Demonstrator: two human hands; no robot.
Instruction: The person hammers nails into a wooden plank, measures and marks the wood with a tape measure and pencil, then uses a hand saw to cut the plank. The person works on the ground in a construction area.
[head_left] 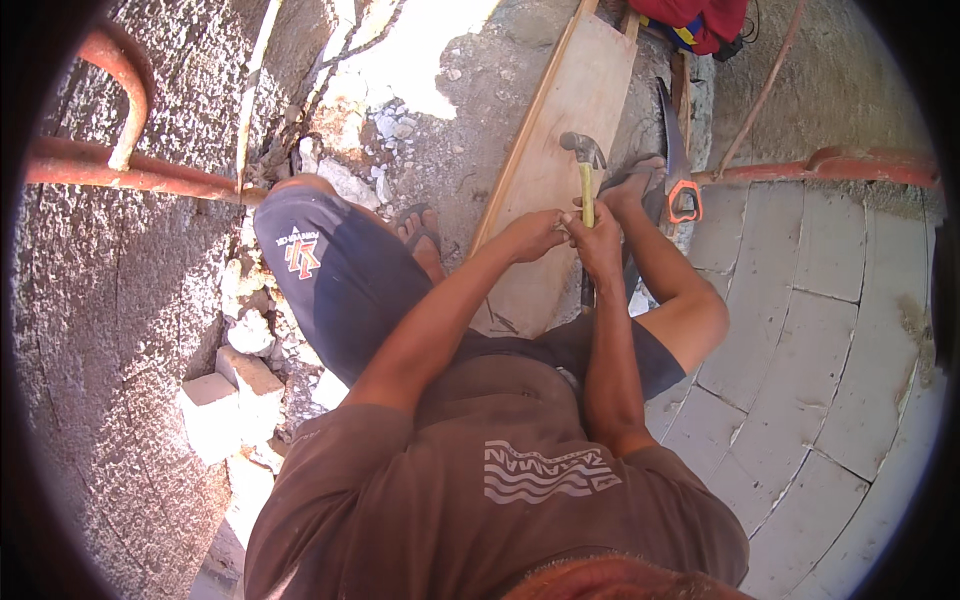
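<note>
My right hand is wrapped round the yellow handle of a claw hammer. The hammer's metal head points away from me, over the board, and its dark grip end shows below my hand. Close beside it, my left hand has its fingers pinched together near the right thumb. Whatever is in that pinch is too small to make out. Under both hands lies a long pale plywood board, with a narrow wooden strip along its left edge.
A handsaw with an orange handle lies right of my foot. Red cloth is bundled at the far end. Red metal pipes cross on both sides. Rubble and broken blocks lie left; a grey block wall stands right.
</note>
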